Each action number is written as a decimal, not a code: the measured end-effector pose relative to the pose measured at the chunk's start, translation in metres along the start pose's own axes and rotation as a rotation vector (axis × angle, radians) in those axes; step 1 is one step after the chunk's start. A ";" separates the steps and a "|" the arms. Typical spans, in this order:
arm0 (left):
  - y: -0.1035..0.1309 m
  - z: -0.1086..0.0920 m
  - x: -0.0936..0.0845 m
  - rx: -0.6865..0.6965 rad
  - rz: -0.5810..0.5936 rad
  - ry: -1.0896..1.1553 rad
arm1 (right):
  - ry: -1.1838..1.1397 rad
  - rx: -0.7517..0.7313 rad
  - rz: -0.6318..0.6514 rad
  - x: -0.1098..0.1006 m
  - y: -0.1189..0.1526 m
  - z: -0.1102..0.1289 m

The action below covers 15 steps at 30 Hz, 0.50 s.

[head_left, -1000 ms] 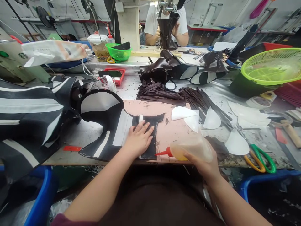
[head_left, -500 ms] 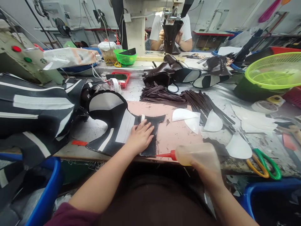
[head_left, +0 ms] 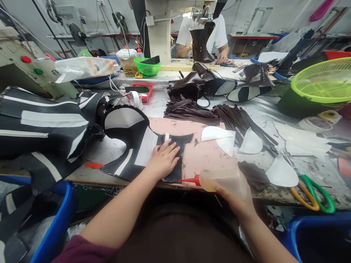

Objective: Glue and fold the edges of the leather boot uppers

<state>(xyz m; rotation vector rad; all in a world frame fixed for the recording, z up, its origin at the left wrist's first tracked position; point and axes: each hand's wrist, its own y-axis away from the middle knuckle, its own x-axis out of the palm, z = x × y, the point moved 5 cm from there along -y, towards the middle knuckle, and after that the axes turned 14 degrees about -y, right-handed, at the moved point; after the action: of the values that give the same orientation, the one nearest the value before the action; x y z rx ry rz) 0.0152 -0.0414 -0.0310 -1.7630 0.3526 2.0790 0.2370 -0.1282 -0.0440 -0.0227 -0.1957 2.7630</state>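
Note:
My left hand point(head_left: 164, 159) lies flat with fingers spread on a black boot upper piece point(head_left: 145, 140) that has white and grey strips on it. Beneath that piece is a pink board point(head_left: 203, 157). In my right hand point(head_left: 238, 202) is a translucent glue bottle point(head_left: 225, 179), tipped on its side with a little yellowish liquid low in it. Its red nozzle point(head_left: 190, 179) points left, the tip at the lower right corner of the boot upper piece. White half-round pieces point(head_left: 219, 137) rest on the board's right side.
Scissors point(head_left: 315, 193) with green and orange handles lie at the right front edge. Dark leather strips point(head_left: 192, 111) and brown boots point(head_left: 186, 82) sit behind the board. More black uppers point(head_left: 49, 120) are piled left. Blue bins point(head_left: 67, 204) stand below. Across the table, a person point(head_left: 203, 36) sits behind a sewing machine.
The glue bottle in my right hand has shifted slightly left, its nozzle tip along the piece's edge. My left hand stays put. The person opposite has lowered a hand to the table.

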 end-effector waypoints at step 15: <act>0.001 0.003 0.000 0.007 -0.046 0.016 | 0.234 -0.127 -0.057 0.024 -0.052 0.004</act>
<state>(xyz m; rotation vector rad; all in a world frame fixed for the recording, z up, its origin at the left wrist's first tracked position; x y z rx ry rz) 0.0124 -0.0414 -0.0302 -1.7681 0.3212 2.0303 0.2333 -0.0725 -0.0331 -0.3655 -0.3029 2.6588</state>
